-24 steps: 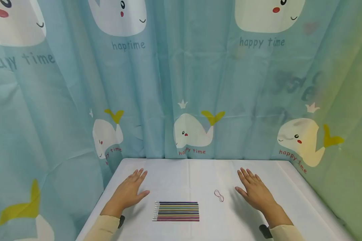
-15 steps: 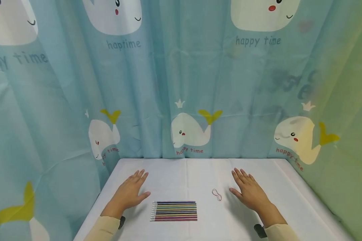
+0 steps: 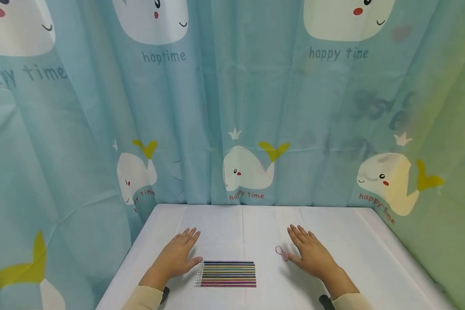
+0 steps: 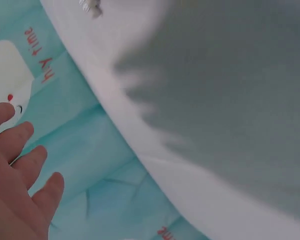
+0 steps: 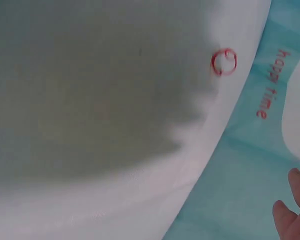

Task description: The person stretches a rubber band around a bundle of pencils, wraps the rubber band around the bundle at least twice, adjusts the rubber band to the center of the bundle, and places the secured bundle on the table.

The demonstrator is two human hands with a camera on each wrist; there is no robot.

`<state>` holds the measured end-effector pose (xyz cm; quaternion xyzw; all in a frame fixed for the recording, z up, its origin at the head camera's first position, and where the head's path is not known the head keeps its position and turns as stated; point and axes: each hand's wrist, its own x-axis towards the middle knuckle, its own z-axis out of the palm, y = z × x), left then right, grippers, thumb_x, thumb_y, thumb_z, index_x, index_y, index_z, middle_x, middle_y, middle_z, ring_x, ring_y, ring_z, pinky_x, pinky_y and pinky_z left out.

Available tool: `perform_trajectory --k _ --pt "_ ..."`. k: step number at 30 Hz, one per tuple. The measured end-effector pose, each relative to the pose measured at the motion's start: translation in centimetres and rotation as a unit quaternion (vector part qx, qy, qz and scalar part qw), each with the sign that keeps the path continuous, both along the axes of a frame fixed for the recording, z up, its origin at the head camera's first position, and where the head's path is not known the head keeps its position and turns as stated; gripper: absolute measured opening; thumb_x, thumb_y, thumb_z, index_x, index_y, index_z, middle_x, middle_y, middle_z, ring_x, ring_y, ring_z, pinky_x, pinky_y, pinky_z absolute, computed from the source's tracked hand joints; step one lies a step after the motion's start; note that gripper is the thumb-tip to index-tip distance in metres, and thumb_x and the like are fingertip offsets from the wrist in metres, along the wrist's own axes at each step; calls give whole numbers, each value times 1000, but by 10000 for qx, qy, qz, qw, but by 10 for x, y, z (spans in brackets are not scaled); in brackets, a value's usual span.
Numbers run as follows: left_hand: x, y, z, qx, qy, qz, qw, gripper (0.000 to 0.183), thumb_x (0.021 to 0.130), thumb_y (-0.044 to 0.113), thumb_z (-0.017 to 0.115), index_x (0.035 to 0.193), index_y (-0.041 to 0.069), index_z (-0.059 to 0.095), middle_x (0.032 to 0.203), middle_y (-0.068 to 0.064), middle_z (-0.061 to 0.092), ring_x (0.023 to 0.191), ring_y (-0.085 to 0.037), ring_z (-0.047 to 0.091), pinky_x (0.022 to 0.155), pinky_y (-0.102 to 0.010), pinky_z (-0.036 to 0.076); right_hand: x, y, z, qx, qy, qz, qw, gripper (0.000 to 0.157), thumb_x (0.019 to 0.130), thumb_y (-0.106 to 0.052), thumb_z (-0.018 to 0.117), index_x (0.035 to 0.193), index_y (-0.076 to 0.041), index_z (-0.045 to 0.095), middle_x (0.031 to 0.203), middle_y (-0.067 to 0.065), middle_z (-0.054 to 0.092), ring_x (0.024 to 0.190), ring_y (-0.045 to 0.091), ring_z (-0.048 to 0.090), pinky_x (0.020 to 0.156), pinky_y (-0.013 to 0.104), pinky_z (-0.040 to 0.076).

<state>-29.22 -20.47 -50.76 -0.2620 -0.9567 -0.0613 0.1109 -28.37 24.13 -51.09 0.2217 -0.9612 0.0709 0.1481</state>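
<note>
A row of several pencils (image 3: pixel 228 274) in different colours lies side by side on the white table, their pale ends to the left. My left hand (image 3: pixel 175 257) hovers at their left with straight fingers, its thumb tip overlapping the pencils' upper left corner in the head view. To the right of the pencils lies a thin red rubber band (image 3: pixel 280 251), twisted into a loose loop; the right wrist view shows the rubber band (image 5: pixel 224 62) as a small ring. My right hand (image 3: pixel 312 256) is spread above the table, its thumb overlapping the band's lower end. Neither hand holds anything.
The white table (image 3: pixel 217 232) ends at a light blue curtain (image 3: pixel 201 107) printed with whales, which hangs behind it and along the left. A greenish stretch of curtain (image 3: pixel 457 206) borders the right side. Both hands cast shadows on the tabletop.
Both hands have moved inward and slightly nearer: the left towards the pencils, the right towards the rubber band. Pencils and band lie as before; the head view has shifted slightly.
</note>
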Motion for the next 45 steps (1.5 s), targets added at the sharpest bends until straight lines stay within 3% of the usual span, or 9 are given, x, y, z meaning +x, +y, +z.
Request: perform_trajectory --k 8,16,24,29,33,38,45 --pt "1 12 -12 -17 26 -188 9998 73 89 51 62 141 1 47 141 -15 50 130 -32 46 105 -47 36 -3 -21 -6 4 -270 176 9995 84 90 -55 60 147 2 35 153 14 34 140 33 31 110 50 26" --pt "6 21 -19 -237 -498 -228 9982 75 88 54 61 137 -1 51 137 -15 54 127 -33 49 102 -48 38 -3 -49 -10 56 -638 439 9970 83 89 -57 60 146 0 39 150 13 40 139 30 34 110 48 27" --pt "8 30 -22 -437 -381 -406 9975 83 81 63 63 133 -1 55 131 -13 59 122 -29 54 100 -44 41 -3 -71 -17 145 -607 821 9947 81 87 -60 59 140 1 48 142 13 49 133 32 42 106 49 33" --pt "9 38 -19 -458 -862 -295 9948 95 73 71 66 137 2 52 134 -11 57 124 -28 52 102 -44 39 -3 -82 -20 164 -814 973 9918 87 84 -64 60 141 -1 47 143 13 49 133 32 42 104 51 34" --pt "8 43 -17 -537 -1121 -245 9919 95 70 67 71 139 4 51 132 -9 58 122 -26 53 102 -43 39 -4 -91 -21 226 -972 1049 9895 93 79 -68 63 144 -4 45 145 11 47 134 31 41 104 50 35" --pt "5 46 -16 -687 -1137 -242 9908 91 65 63 76 131 4 57 113 -3 63 103 -19 59 94 -40 45 -5 -106 -22 320 -1191 1096 9863 98 72 -70 68 143 -7 47 146 7 47 134 27 41 106 42 35" --pt "5 48 -15 -848 -1245 -115 9885 80 62 60 80 120 8 65 95 5 56 86 -11 52 84 -36 48 -4 -119 -22 349 -1272 1220 9837 91 68 -63 76 139 -11 54 140 2 52 127 22 49 100 37 41"
